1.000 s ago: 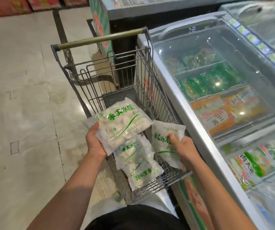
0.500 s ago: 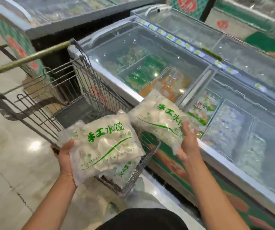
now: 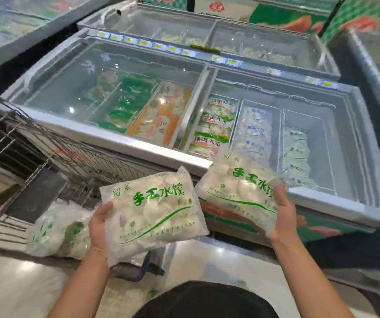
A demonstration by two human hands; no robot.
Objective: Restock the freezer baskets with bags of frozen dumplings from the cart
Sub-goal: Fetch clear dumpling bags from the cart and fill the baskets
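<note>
- The left hand (image 3: 98,228) gripped a clear plastic bag of white dumplings with green lettering (image 3: 152,214), fingers curled under its left edge, thumb on top.
- The right hand (image 3: 282,216) clamped a second, matching bag of dumplings (image 3: 237,193) by its right edge, held against the near rim of the glass-topped chest freezer (image 3: 124,143).
- A second earlier both bags were low over the grey wire shopping cart (image 3: 53,154); since then they had been lifted clear and swung rightward, so the freezer filled the view and the cart sat at the left.
- More bags of the same kind (image 3: 55,230) remained in the cart.
- The far-right white freezer basket (image 3: 303,143) held similar green-lettered bags and looked part-filled, likely the destination.
- Whether the sliding lid above that basket stood open could not be told.
</note>
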